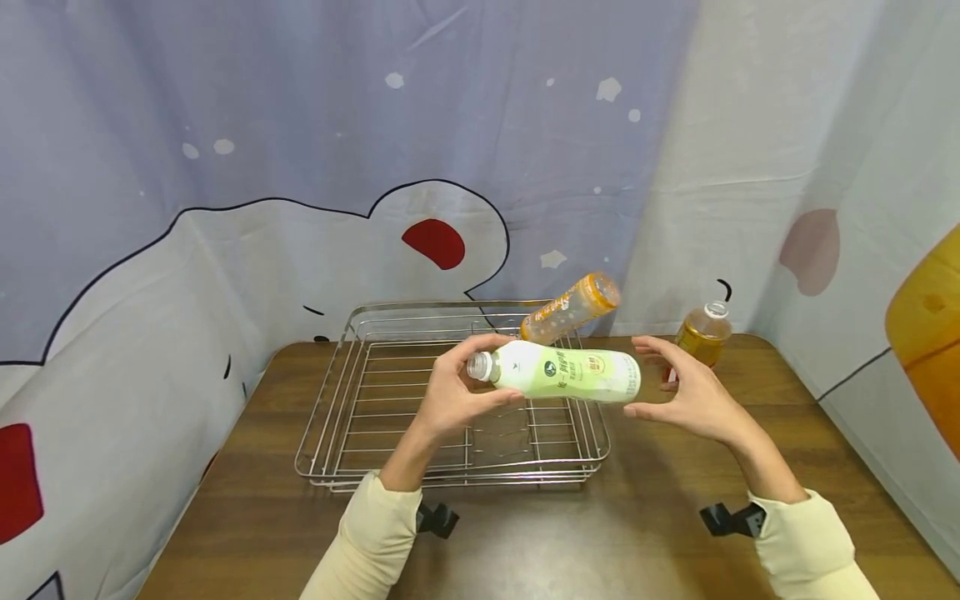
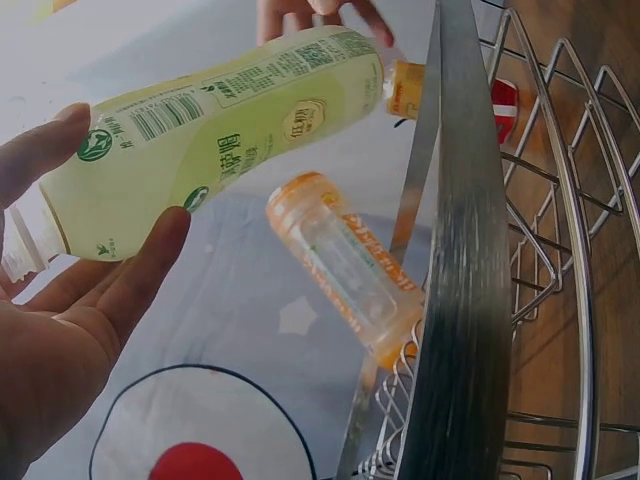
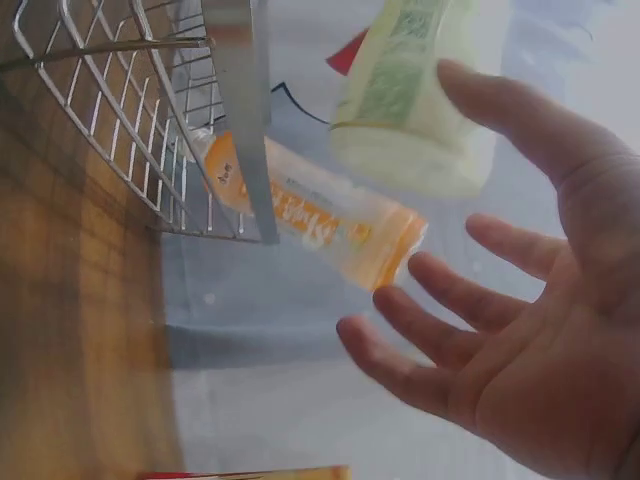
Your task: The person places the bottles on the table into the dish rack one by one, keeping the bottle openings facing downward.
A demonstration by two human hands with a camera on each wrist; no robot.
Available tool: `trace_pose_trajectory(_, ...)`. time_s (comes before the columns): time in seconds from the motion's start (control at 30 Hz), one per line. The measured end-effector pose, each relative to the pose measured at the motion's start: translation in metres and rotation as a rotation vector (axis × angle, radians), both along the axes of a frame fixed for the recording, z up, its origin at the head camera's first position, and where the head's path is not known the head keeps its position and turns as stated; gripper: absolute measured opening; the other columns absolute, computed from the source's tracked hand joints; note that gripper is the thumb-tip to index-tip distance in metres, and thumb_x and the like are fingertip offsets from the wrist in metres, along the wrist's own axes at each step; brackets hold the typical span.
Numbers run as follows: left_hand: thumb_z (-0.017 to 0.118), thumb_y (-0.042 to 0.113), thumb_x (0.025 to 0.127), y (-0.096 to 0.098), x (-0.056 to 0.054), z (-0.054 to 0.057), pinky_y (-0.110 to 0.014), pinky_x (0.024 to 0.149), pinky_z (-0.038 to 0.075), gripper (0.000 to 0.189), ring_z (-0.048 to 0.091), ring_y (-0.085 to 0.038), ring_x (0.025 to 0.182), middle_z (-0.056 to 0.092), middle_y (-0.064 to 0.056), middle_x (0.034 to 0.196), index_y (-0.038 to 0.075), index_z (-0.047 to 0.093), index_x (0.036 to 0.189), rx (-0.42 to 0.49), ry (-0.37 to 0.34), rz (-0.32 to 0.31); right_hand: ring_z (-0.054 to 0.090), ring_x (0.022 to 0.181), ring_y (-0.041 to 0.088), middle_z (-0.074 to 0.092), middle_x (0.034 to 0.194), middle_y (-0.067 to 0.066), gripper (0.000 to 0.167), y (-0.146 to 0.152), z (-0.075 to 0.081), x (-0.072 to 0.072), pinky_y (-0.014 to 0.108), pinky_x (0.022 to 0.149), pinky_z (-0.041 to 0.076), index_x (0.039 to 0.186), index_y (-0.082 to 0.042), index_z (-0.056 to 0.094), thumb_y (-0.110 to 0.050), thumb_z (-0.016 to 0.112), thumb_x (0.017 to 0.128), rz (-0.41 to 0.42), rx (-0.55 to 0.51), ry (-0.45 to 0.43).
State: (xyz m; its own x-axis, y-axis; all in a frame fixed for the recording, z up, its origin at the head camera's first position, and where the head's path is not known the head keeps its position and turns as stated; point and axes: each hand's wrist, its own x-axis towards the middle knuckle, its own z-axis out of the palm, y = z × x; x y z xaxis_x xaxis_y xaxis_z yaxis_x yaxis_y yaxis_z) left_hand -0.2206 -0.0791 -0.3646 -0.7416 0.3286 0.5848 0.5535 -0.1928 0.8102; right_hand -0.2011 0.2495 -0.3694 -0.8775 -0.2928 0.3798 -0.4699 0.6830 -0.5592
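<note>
From my remote post, through the head camera, I had the person's left grip (image 1: pixel 452 398) closed around the shoulder of a pale green and white plastic bottle (image 1: pixel 570 373), its thumb along the near side and its fingers around the far side. The bottle lay nearly level in mid-air over the right part of a silver metal wire rack (image 2: pixel 465 250), its clear neck toward the left and its base toward the right.

At that base, I saw the right grip (image 1: pixel 693 392) spread wide, thumb and fingers well parted and curving toward the bottle without a hold on it; whether the thumb tip brushed the base, I could not tell.

Just behind, a clear plastic bottle with orange bands and lettering (image 1: pixel 566 313) leaned in the rear right of the rack, its base raised above the rim and tipped rightward. An amber bottle with a white top (image 1: pixel 702 333) stood to the right of the rack, partly hidden by the right grip, on a brown wooden table (image 1: pixel 255 500). Cream sleeves (image 1: pixel 375 525) covered the forearms, and a lilac and white cartoon-print curtain (image 1: pixel 300 100) hung behind.
</note>
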Motion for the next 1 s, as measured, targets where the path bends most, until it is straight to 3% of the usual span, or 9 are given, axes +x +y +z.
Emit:
trace_pose_trajectory(0.2,0.076,-0.025,0.065,-0.007,0.001,-0.002,-0.030,0.072,0.058,0.061,0.062,-0.021,0.091,0.058,-0.026,0.120,-0.015,0.056,0.121,0.072,-0.018,-0.037,0.054,0.119,0.015,0.049,0.140,0.017,0.084,0.005,-0.014,0.000,0.038,0.087,0.054,0.146,-0.005,0.040,-0.004,0.086,0.076,0.101,-0.309,-0.150)
trace_pose_trajectory(0.4,0.077,-0.020,0.067,-0.014,0.003,-0.010,-0.032,0.072,0.058,0.061,0.062,-0.022,0.095,0.059,-0.026,0.123,-0.018,0.053,0.122,0.138,-0.017,-0.062,0.052,0.123,0.015,0.046,0.140,0.007,0.079,-0.001,-0.029,0.001,0.036,0.086,0.055,0.150,-0.002,0.032,0.020,0.065,0.082,0.414,-0.792,-0.248)
trace_pose_trajectory(0.5,0.081,-0.014,0.068,-0.015,0.005,-0.016,-0.034,0.074,0.058,0.062,0.061,-0.023,0.099,0.061,-0.019,0.124,-0.019,0.051,0.123,0.173,-0.014,-0.075,0.049,0.127,0.019,0.044,0.145,0.007,0.076,-0.005,-0.035,0.002,0.039,0.089,0.054,0.151,-0.001,0.027,0.020,0.059,0.085,0.540,-0.938,-0.279)
trace_pose_trajectory(0.63,0.085,-0.007,0.070,-0.017,0.008,-0.024,-0.033,0.077,0.058,0.065,0.061,-0.022,0.102,0.063,-0.014,0.124,-0.021,0.049,0.123,0.220,-0.019,-0.081,0.049,0.127,0.021,0.043,0.146,0.008,0.075,-0.013,-0.039,0.003,0.045,0.092,0.052,0.152,-0.003,0.028,0.019,0.056,0.087,0.622,-1.040,-0.309)
trace_pose_trajectory(0.77,0.084,-0.006,0.070,-0.017,0.012,-0.031,-0.031,0.079,0.057,0.067,0.060,-0.022,0.105,0.063,-0.012,0.125,-0.023,0.047,0.123,0.260,-0.037,-0.084,0.052,0.122,0.020,0.044,0.145,0.011,0.075,-0.023,-0.040,0.004,0.037,0.093,0.052,0.151,-0.002,0.028,0.020,0.057,0.086,0.665,-1.089,-0.296)
trace_pose_trajectory(1.0,0.086,-0.001,0.070,-0.013,0.012,-0.043,-0.030,0.082,0.056,0.069,0.060,-0.021,0.106,0.063,-0.010,0.124,-0.023,0.046,0.122,0.299,-0.047,-0.107,0.050,0.123,0.022,0.042,0.146,0.019,0.074,-0.034,-0.037,0.006,0.032,0.091,0.052,0.149,-0.002,0.032,0.021,0.059,0.084,0.657,-1.117,-0.305)
